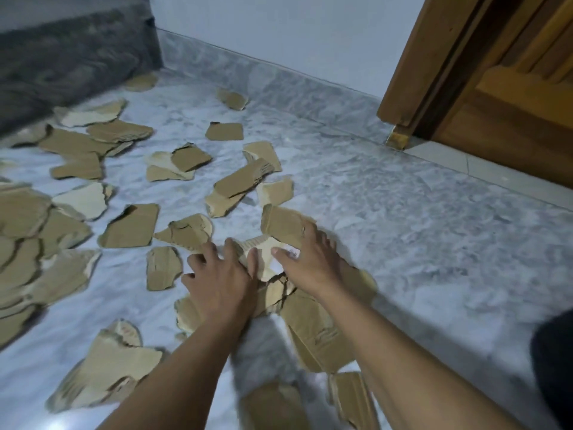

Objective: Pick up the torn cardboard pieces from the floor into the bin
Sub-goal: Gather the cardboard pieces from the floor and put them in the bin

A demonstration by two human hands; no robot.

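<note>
Hands low over the marble floor [418, 243], palms down, fingers spread and pressing on scraps, nothing lifted clear. Left hand [220, 283] lies flat on a brown piece, thumb against the pale torn piece [266, 259] between both hands. Right hand [307, 262] covers that pale piece's far edge and a larger brown piece [285, 225] beyond it. Cardboard pieces [130, 226] lie scattered widely to the left and toward the grey sofa base [62, 72], several overlapping; more sit under the forearms. Bin not in view. Risks, as judged: flat pieces on smooth stone may slide instead of lifting; an overfull, loosely stacked handful may shed scraps in transit; pieces near the wooden door [496, 103] or sofa could be overlooked.
</note>
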